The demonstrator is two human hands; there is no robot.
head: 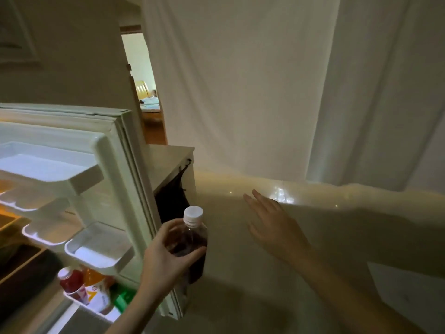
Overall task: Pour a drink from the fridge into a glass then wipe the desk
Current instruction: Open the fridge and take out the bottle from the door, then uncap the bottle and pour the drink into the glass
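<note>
Open fridge door [115,150] shelves hold juice bottles [81,288]; left hand [166,256] grips dark-drink bottle [190,239], right hand [272,222] spread flat

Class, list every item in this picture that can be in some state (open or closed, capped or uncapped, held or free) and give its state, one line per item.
Fridge door: open.
Dark drink bottle: upright, white cap on, held by the left hand.
Right hand: open, fingers spread, holding nothing.
Red bottle: capped, standing in the bottom door shelf.
Orange bottle: beside it in that shelf; cap hidden.
</note>
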